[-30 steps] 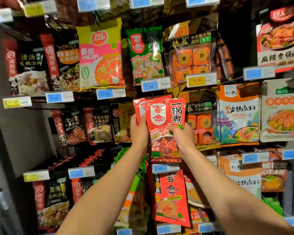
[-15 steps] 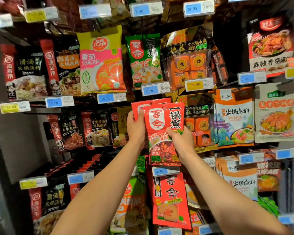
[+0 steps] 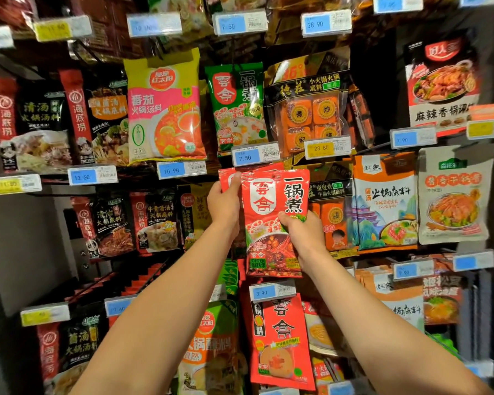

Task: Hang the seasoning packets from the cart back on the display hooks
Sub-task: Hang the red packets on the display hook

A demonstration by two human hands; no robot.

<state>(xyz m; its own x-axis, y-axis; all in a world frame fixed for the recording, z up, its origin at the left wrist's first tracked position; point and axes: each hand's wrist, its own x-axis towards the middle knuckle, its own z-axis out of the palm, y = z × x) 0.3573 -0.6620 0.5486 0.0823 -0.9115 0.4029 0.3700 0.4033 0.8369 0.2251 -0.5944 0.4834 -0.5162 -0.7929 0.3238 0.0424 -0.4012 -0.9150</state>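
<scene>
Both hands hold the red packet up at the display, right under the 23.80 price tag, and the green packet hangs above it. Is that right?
Not quite. The head view shows the red packet, held by the left hand and right hand, under the 7.50 price tag; the 23.80 tag sits further right. The green packet does hang above.

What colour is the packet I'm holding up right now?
Mostly red, with a white logo panel and black characters: the packet, seen in the head view.

Two bare forearms, no sleeves in view; the left hand (image 3: 222, 205) and right hand (image 3: 303, 233) wear no rings, watches or gloves.
</scene>
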